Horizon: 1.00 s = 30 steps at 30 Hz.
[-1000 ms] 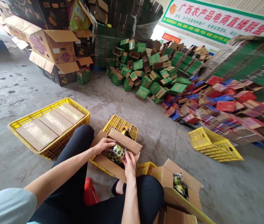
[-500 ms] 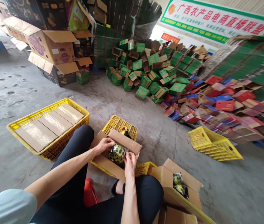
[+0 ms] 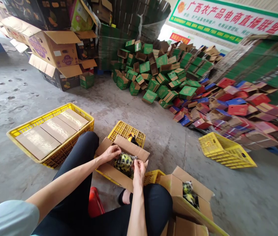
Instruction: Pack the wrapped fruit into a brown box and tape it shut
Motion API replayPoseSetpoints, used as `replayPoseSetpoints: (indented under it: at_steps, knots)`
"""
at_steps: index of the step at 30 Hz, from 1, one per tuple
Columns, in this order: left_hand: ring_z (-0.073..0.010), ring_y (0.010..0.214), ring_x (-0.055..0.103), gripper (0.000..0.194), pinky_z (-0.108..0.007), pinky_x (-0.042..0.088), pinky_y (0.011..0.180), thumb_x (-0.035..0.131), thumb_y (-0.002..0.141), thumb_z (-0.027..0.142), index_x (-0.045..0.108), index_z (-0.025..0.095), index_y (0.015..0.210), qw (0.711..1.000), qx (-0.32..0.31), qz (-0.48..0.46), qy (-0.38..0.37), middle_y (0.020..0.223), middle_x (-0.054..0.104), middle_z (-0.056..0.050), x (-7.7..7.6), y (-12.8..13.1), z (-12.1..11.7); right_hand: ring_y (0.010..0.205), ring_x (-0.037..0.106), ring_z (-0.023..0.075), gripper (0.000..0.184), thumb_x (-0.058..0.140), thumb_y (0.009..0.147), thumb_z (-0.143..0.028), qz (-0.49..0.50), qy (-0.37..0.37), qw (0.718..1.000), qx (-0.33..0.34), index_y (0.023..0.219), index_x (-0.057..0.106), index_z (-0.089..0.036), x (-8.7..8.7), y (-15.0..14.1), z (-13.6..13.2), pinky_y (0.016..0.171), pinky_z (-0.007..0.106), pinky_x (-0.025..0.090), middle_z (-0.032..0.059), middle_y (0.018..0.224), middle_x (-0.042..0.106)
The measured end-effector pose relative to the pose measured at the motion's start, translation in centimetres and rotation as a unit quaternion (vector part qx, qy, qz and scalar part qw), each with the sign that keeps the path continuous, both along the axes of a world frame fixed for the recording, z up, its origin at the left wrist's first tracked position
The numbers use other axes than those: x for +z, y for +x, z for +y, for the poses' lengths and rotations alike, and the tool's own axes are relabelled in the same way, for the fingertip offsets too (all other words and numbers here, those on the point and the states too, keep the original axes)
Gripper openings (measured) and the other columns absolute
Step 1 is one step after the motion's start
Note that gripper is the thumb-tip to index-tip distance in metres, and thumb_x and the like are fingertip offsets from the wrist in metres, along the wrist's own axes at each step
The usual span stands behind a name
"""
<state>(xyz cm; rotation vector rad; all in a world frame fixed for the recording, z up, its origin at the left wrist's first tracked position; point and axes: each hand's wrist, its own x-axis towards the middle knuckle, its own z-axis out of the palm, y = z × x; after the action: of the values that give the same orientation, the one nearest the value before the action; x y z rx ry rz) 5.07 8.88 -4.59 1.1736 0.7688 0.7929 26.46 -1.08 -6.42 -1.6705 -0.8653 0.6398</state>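
Observation:
A clear plastic packet [image 3: 126, 159], yellow-green with dark round spots, is stretched between my hands over an open cardboard box [image 3: 132, 149]. Fingers of my left hand [image 3: 111, 153] pinch its left end. At the right end, my right hand [image 3: 139, 170] grips the crinkled plastic between thumb and fingers. Below it in the box lie more spotted packets [image 3: 124, 169], partly hidden by the one I hold. The box's flaps stand open, and it rests on a yellow crate. What exactly is inside the plastic is too small to tell.
Behind the box is a yellow crate [image 3: 119, 128] with a tape dispenser [image 3: 133, 139]. To the left, a yellow crate [image 3: 51, 158] holds taped cartons [image 3: 56, 129]. On the right stand another open box [image 3: 204, 196] with packets and a tipped yellow crate [image 3: 224, 154]. Green cartons [image 3: 162, 93] lie heaped beyond.
The packet has dropped slightly toward the box and lies more level between my hands. My right hand has shifted a little to the right. Both hands keep their hold.

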Motion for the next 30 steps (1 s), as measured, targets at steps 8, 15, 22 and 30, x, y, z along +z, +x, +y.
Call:
replayPoseSetpoints:
  at_steps: [8, 15, 22, 30]
  knots:
    - [-0.0168, 0.079, 0.063, 0.062, -0.031, 0.058, 0.073, 0.087, 0.073, 0.073, 0.065, 0.016, 0.089, 0.994, -0.058, -0.030, -0.085, 0.084, 0.063, -0.001, -0.1, 0.0, -0.4, 0.078, 0.070, 0.0290, 0.050, 0.067, 0.083, -0.074, 0.011, -0.017, 1.000, -0.018, 0.090, 0.070, -0.025, -0.1, 0.3, -0.1, 0.071, 0.041, 0.054, 0.0106, 0.085, 0.075]
    - [-0.0126, 0.069, 0.061, 0.062, -0.026, 0.053, 0.070, 0.095, 0.066, 0.068, 0.066, 0.015, 0.083, 0.995, -0.008, -0.057, -0.079, 0.076, 0.065, -0.001, -0.3, 0.1, -0.2, 0.079, 0.071, 0.0288, 0.050, 0.067, 0.082, -0.074, 0.015, -0.003, 1.000, -0.018, 0.088, 0.069, -0.024, 0.3, -0.1, 0.1, 0.071, 0.041, 0.056, 0.0109, 0.085, 0.076]
    - [-0.0106, 0.063, 0.059, 0.063, -0.024, 0.050, 0.065, 0.095, 0.066, 0.068, 0.066, 0.015, 0.083, 0.995, 0.003, -0.059, -0.075, 0.073, 0.066, 0.000, 0.1, 0.1, -0.1, 0.075, 0.068, 0.0279, 0.051, 0.067, 0.083, -0.074, 0.000, -0.010, 1.000, -0.005, 0.086, 0.069, -0.024, 1.1, -0.5, 0.0, 0.067, 0.039, 0.053, 0.0081, 0.077, 0.072]
    - [-0.0141, 0.079, 0.066, 0.061, -0.029, 0.054, 0.079, 0.099, 0.066, 0.059, 0.073, 0.016, 0.101, 0.987, -0.028, -0.081, -0.139, 0.094, 0.070, -0.003, 0.5, -0.4, -0.4, 0.072, 0.069, 0.0255, 0.051, 0.068, 0.082, -0.076, 0.036, 0.000, 0.999, -0.006, 0.089, 0.067, -0.025, 1.7, -0.7, -0.3, 0.068, 0.038, 0.054, 0.0066, 0.080, 0.074]
